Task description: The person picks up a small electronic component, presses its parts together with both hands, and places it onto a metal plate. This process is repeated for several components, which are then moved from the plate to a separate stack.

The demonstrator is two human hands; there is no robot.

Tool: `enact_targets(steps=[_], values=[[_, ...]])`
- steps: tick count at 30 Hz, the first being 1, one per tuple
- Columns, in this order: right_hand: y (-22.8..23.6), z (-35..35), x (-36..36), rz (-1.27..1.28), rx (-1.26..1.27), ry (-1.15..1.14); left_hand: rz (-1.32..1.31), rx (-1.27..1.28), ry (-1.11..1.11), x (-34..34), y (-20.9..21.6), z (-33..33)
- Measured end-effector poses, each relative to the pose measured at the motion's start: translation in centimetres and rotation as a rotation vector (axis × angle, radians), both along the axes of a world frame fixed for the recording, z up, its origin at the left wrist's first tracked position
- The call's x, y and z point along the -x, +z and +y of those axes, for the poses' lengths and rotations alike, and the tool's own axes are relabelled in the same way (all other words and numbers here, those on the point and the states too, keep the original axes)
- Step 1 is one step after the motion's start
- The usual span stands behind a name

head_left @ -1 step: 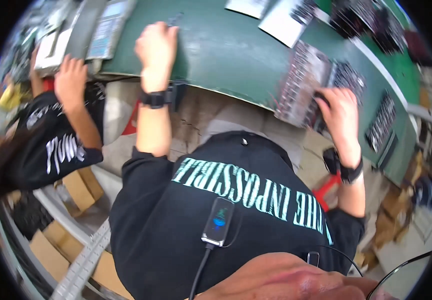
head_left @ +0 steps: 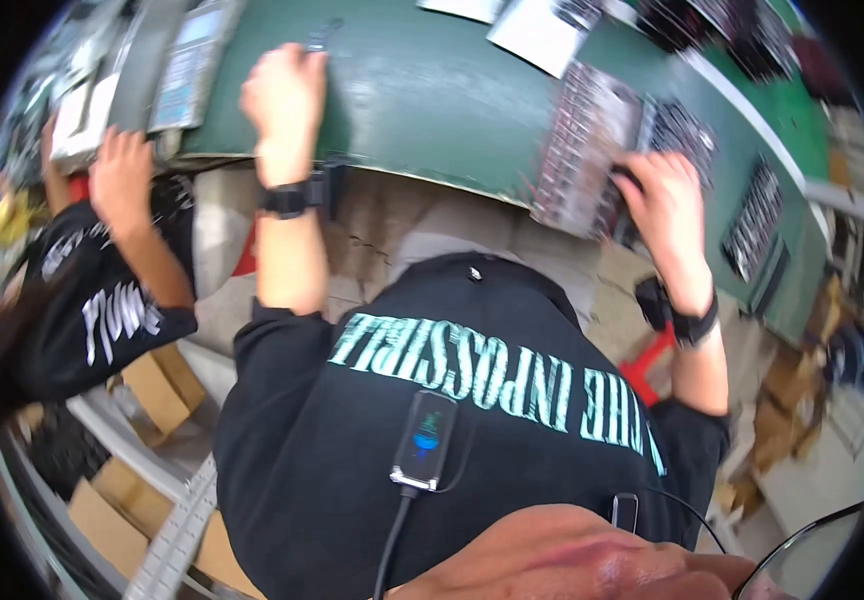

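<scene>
My left hand (head_left: pixel 284 95) is over the green table on the left, its fingers curled together. Just beyond its fingertips is a small blue-grey piece (head_left: pixel 323 36), blurred; whether the fingers grip it I cannot tell. On the right, my right hand (head_left: pixel 670 200) pinches a small black piece (head_left: pixel 627 177) between thumb and fingers. It hovers at the right side of a clear tray (head_left: pixel 584 150) with rows of small dark parts, which reaches the table's front edge. Behind that hand lies another batch of small dark parts (head_left: pixel 680 135).
The green table (head_left: pixel 422 110) spans the front. White sheets (head_left: pixel 540 35) and dark bundles lie at the far right, with a black strip of parts (head_left: pixel 755 220) nearer. At left, a co-worker's hand (head_left: pixel 122 175) is beside a packed tray (head_left: pixel 192 70). Cardboard boxes (head_left: pixel 162 390) stand below.
The whole view has shifted slightly, so the table and both hands sit a little further left and higher. The poses of my hands look the same.
</scene>
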State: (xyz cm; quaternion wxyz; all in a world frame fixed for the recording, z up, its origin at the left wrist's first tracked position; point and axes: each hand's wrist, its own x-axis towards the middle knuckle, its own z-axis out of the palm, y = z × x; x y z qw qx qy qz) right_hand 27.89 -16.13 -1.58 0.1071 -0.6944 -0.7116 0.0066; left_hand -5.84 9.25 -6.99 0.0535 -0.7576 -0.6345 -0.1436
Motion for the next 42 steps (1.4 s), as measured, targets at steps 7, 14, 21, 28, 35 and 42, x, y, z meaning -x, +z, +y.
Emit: enact_targets(steps=[7,14,21,28,35,42], values=[[-0.9,0.7,-0.8,0.083,-0.002,0.025,-0.261,-0.105,-0.319,-2.5,-0.2,-4.6],[-1.3,-0.4,-0.8,0.148,0.023,0.002,-0.412,-0.137,-0.445,-4.2,-1.2,-8.7],[-1.9,-0.2,-1.3,0.190,0.063,0.045,-0.344,-0.153,-0.428,-4.7,-1.9,-9.3],[-1.9,-0.3,-1.5,0.259,0.090,-0.054,-0.351,-0.132,-0.534,-5.5,-2.0,-8.0],[-0.2,-0.1,-0.1,1.254,0.030,-0.176,-0.628,0.083,-0.581,-6.0,0.8,-9.2],[0.2,0.2,2.5,1.653,0.154,-0.229,-1.136,0.530,-0.634,-10.1,1.6,-13.0]])
